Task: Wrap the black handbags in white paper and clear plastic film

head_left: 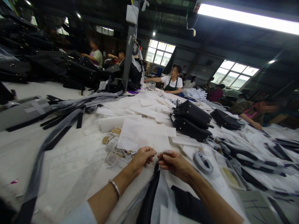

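My left hand (143,158) and my right hand (175,164) meet in front of me, both pinched closed on the top of a black piece (150,194) wrapped in thin white tissue (163,199). A thin white string seems to run between my fingers, though it is hard to make out. A bangle (115,188) sits on my left wrist. Just beyond my hands lies a flat white sheet (140,135).
Black handbags (192,119) lie on the white table (70,161) ahead, another bag (225,119) further right. Black straps (63,115) spread at the left, a grey tape roll (202,161) at my right. Other people sit at the far side.
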### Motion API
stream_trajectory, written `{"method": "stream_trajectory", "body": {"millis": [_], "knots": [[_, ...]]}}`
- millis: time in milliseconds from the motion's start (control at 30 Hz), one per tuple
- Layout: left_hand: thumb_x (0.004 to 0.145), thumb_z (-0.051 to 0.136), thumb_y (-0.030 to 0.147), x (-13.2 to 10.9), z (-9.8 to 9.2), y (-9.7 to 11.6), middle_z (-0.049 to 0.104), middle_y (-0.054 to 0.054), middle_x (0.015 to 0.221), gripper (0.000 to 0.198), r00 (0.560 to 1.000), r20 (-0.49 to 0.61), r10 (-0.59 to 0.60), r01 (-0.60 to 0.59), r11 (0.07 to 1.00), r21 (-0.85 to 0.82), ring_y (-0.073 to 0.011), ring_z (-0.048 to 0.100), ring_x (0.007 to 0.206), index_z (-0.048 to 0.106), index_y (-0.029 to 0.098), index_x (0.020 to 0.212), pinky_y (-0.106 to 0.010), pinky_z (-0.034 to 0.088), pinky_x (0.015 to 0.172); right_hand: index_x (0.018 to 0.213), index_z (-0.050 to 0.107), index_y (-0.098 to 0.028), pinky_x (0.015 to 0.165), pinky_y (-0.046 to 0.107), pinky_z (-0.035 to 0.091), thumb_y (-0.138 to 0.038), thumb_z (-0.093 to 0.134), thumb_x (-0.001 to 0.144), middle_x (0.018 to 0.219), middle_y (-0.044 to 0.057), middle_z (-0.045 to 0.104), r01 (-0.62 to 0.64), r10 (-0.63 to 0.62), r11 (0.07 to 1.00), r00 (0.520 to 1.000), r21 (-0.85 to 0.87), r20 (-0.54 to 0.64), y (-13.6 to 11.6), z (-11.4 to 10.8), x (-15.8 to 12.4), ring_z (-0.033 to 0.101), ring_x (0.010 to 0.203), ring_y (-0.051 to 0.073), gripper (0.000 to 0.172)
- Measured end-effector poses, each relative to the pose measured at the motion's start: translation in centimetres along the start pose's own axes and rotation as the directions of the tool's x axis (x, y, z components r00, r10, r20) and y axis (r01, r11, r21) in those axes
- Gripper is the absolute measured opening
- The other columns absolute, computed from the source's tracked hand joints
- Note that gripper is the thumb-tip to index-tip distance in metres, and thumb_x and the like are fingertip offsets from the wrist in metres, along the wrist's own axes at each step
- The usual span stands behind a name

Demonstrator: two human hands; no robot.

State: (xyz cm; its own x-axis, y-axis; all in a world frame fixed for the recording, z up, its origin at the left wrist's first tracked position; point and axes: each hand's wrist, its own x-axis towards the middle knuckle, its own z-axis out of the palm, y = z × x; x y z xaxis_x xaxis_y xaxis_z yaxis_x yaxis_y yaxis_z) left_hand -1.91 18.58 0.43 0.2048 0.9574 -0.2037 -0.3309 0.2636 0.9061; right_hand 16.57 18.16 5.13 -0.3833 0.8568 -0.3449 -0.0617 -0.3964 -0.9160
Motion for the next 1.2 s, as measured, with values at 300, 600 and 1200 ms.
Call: {"method": "stream_trajectory", "body": {"millis": [300, 600, 1200], "knots": [[0.063, 0.069, 0.055, 0.3, -0.1, -0.1, 0.05, 0.003, 0.058, 0.042, 0.998, -0.015, 0.054, -0.053, 0.997, 0.049, -0.009, 0.04, 0.05, 0.064, 0.014, 0.075, -0.022, 0.028, 0.048, 0.106, 0.057, -0.015, 0.038, 0.018, 0.035, -0.049, 0.083, 0.064, 0.072, 0.001, 0.072, -0.006, 0.045, 0.912, 0.995, -0.41, 0.085, -0.3, 0.6, 1.9, 0.058, 0.041, 0.009, 0.06], [0.068, 0.071, 0.031, -1.7, 0.5, 1.5, 0.062, -0.004, 0.118, 0.011, 0.942, 0.105, 0.319, -0.333, 0.849, 0.411, -0.0149, 0.06, 0.079, 0.074, 0.022, 0.073, -0.027, 0.046, 0.081, 0.076, 0.065, -0.014, 0.04, 0.017, 0.038, -0.032, 0.075, 0.059, 0.056, -0.001, 0.065, -0.093, 0.156, 0.836, 0.985, -0.541, 0.072, -1.4, 2.1, 2.6, 0.058, 0.044, 0.01, 0.027], [0.075, 0.058, 0.035, 0.4, -1.8, 2.6, 0.047, 0.005, 0.059, 0.022, 0.94, -0.134, 0.313, -0.205, 0.834, 0.513, -0.0141, 0.049, 0.059, 0.047, 0.022, 0.062, -0.024, 0.039, 0.058, 0.094, 0.075, -0.019, 0.051, 0.024, 0.041, -0.035, 0.072, 0.068, 0.084, 0.002, 0.068, 0.066, -0.273, 0.7, 0.945, -0.711, -0.18, 0.5, 0.4, 0.6, 0.053, 0.057, 0.012, 0.031]]}}
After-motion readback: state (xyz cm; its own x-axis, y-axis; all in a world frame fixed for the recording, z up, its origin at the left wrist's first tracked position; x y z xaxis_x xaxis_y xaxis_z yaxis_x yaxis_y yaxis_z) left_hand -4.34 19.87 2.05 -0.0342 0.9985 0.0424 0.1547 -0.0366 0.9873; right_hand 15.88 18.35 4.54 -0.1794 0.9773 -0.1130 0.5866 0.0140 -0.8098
